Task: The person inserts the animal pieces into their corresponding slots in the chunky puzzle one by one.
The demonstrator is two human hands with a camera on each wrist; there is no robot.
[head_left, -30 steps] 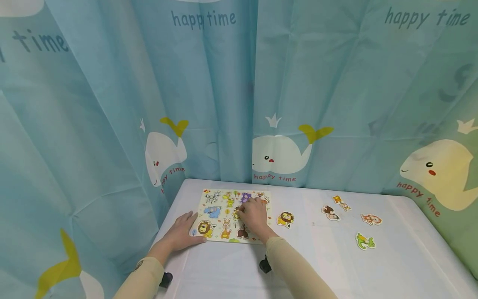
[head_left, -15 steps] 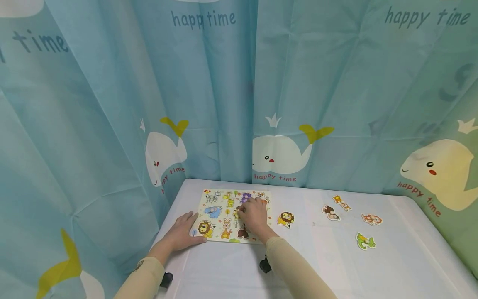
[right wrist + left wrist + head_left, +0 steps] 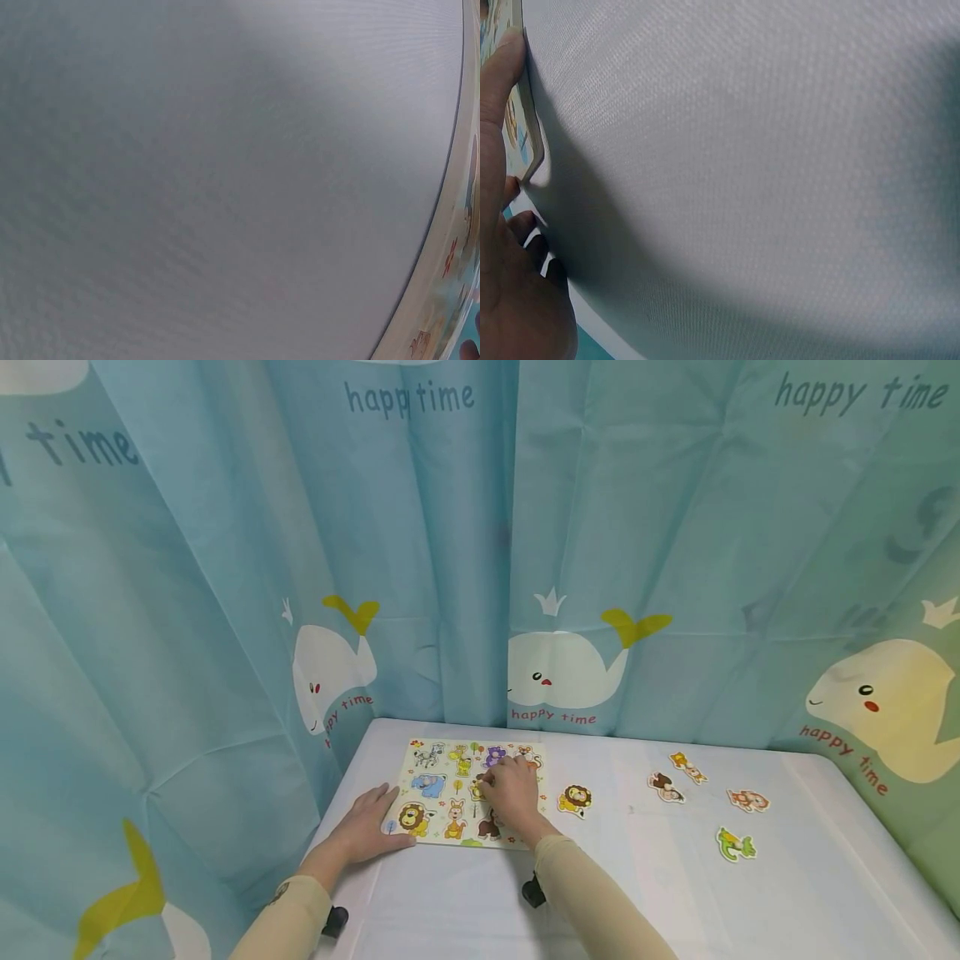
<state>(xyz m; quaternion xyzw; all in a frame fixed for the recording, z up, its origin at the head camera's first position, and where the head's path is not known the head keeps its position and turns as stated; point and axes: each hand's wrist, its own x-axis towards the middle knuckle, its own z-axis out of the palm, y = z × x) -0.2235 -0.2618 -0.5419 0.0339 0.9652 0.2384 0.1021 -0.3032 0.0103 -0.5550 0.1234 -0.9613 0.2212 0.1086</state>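
Note:
A cream animal puzzle board (image 3: 442,806) lies on the table, with a zebra, giraffe, elephant, lion and other animals on it. At its near left corner rests my left hand (image 3: 363,829), fingers along the left side and thumb at the front edge. In the left wrist view the left thumb (image 3: 502,67) touches the board's edge. My right hand (image 3: 513,795) is over the board's right half, its bent fingers and thumb pinching a small yellow puzzle piece (image 3: 476,788), partly hidden under them. The right wrist view catches only the board's edge (image 3: 442,247).
Just right of the board lies a loose lion piece (image 3: 574,799). Further right are a brown piece (image 3: 666,787), an orange-and-yellow piece (image 3: 687,767), an orange piece (image 3: 748,801) and a green piece (image 3: 736,844). A blue curtain (image 3: 450,527) hangs behind the white table (image 3: 630,885).

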